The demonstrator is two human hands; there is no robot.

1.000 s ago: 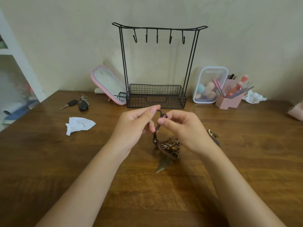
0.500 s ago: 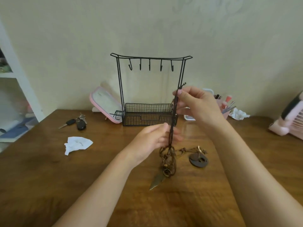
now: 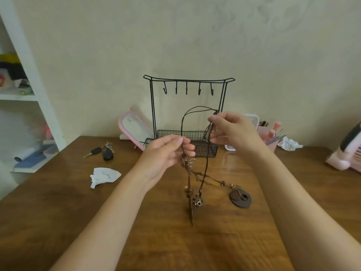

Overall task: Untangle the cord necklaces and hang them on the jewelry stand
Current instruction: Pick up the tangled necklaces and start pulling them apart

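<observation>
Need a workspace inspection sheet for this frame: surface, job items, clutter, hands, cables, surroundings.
Surface: wooden table, bare at the front.
Job's things: cord necklaces tangled, lifted; round pendant lies on the table. Jewelry stand at the wall, all five hooks bare.
Clutter: keys, crumpled tissue, pink mirror, brush holder, second tissue.
Grippers: left hand and right hand each pinch cord.
Cables: nothing seen.
Surroundings: white shelf left, pink fan right.
</observation>
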